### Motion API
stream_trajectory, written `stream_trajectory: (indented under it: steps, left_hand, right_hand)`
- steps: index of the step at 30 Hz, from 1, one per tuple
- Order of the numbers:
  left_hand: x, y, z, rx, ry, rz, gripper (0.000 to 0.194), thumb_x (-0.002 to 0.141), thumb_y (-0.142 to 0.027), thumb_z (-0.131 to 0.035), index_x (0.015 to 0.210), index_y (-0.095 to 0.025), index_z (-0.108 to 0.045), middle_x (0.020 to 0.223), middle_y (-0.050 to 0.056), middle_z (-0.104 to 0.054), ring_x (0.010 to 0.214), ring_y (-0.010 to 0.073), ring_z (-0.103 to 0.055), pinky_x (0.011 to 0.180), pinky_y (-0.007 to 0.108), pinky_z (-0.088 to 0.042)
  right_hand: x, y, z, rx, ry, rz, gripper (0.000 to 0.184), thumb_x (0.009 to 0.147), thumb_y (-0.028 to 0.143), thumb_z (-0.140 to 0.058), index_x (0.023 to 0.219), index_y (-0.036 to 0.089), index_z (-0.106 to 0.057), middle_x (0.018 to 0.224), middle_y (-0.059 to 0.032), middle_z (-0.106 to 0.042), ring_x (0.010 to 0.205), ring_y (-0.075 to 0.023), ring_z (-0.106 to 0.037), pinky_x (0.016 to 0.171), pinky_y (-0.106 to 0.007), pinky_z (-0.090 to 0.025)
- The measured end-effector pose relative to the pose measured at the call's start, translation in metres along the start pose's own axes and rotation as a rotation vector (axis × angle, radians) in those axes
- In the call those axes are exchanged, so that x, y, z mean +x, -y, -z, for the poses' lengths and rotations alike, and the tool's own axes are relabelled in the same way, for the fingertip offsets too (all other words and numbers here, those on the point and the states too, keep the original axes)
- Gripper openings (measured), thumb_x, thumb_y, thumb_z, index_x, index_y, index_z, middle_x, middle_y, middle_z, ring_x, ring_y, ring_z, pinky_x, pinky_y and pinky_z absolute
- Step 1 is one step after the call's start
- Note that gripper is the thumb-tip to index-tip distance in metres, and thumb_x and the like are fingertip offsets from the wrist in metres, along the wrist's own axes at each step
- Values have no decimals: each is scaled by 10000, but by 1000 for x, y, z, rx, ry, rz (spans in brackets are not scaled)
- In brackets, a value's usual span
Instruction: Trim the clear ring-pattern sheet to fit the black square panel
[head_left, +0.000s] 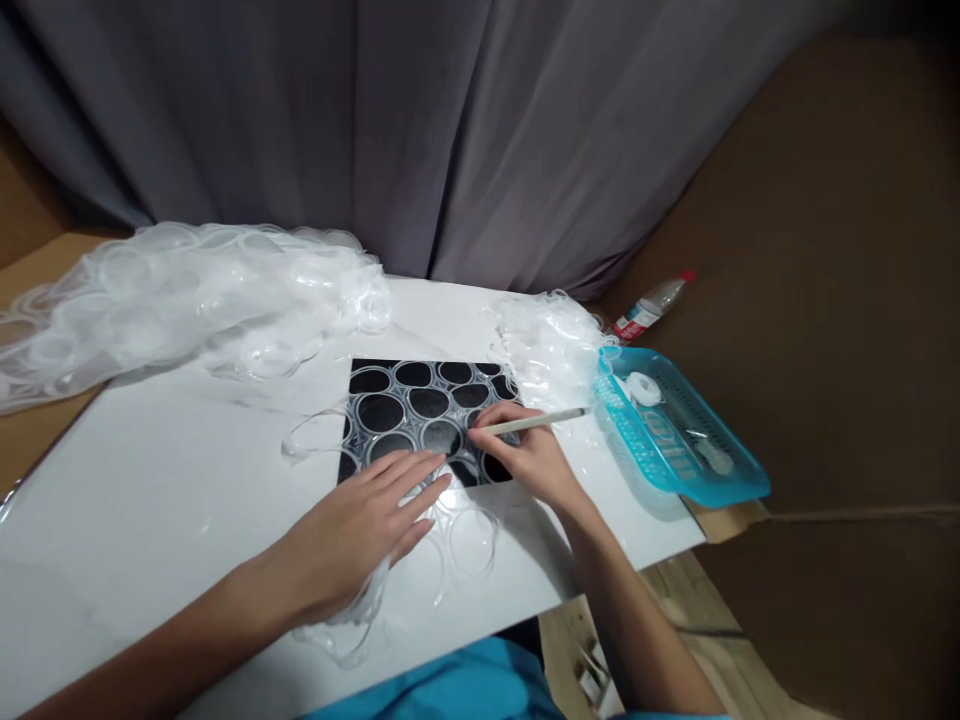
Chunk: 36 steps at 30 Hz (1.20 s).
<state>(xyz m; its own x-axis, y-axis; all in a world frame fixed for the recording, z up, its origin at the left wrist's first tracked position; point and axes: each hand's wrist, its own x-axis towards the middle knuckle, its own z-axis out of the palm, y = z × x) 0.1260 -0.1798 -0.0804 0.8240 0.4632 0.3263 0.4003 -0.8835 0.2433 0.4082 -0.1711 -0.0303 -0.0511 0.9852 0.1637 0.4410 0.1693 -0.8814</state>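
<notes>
A black sheet (472,396) lies on the white table, covered by a clear plastic sheet with rows of round outlines (381,412). My left hand (386,505) rests flat over the near left edge, fingers stretched out and a little apart. Under it, clear plastic rings (472,540) hang past the black sheet toward me. With my right hand (529,455) I pinch a slim whitish pen-like tool (525,424), its tip down near a circle in the middle of the sheet. The exact contact of the tip is hidden by my fingers.
A large heap of clear ringed plastic (225,290) lies at the back left, a smaller heap (551,345) behind the black sheet's right side. A blue basket (630,440) on the right holds a white roll (643,389). Behind it lies a red-capped bottle (652,306). A grey curtain (420,130) hangs behind.
</notes>
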Motion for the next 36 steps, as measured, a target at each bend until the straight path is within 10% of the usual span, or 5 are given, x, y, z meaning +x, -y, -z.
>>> stream_trajectory:
  steps: [19, 26, 36]
  left_hand:
    - [26, -9, 2, 53, 79, 0, 473, 1209, -388, -402, 1613, -177, -529, 1651, 155, -585, 1521, 336, -555, 1243, 504, -433]
    - [72, -26, -24, 102, 84, -9, 467, 1204, -372, -415, 1569, -111, -545, 1545, 187, -648, 1451, 356, -611, 1176, 516, -502]
    - [65, -34, -49, 80, -15, 43, 543, 1173, -368, -481, 1661, -131, -467, 1632, 218, -586, 1532, 370, -560, 1233, 547, -496]
  right_hand:
    - [-6, -56, 10, 49, -35, -41, 182, 939, 401, -853, 842, 257, -799, 988, -72, -792, 939, -265, -724, 880, -418, -558]
    - [-11, -64, 8, 81, -26, -19, 154, 948, 357, -836, 856, 244, -782, 983, -59, -778, 947, -254, -735, 892, -396, -563]
    - [-14, -66, 6, 67, -59, 23, 129, 977, 327, -803, 883, 245, -772, 996, -52, -772, 962, -245, -738, 903, -390, -586]
